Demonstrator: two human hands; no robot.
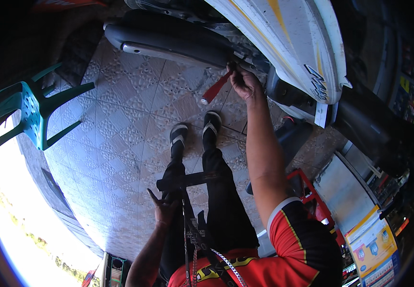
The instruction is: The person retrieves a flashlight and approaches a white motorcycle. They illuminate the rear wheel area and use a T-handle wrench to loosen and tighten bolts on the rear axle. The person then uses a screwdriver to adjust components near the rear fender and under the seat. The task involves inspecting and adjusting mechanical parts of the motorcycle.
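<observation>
My right hand (245, 82) grips a screwdriver with a red handle (215, 89). Its fingers are closed near the front of the handle, which points down and to the left; the tip is hidden. That hand is at the rear end of a dark exhaust muffler (168, 40) with a silver strip, beneath the white body panel (283, 43) of a motorcycle. Low beside my left thigh, my left hand (164, 210) is empty with its fingers apart. A flat black bar (185, 181) shows just above it, across my legs.
A teal plastic stool (33, 115) is at the left on the patterned tile floor (120, 115). My sandalled feet (210, 125) stand below the muffler. To the right are a red frame (314, 201), a pale panel (341, 189) and a yellow-and-blue poster (372, 241).
</observation>
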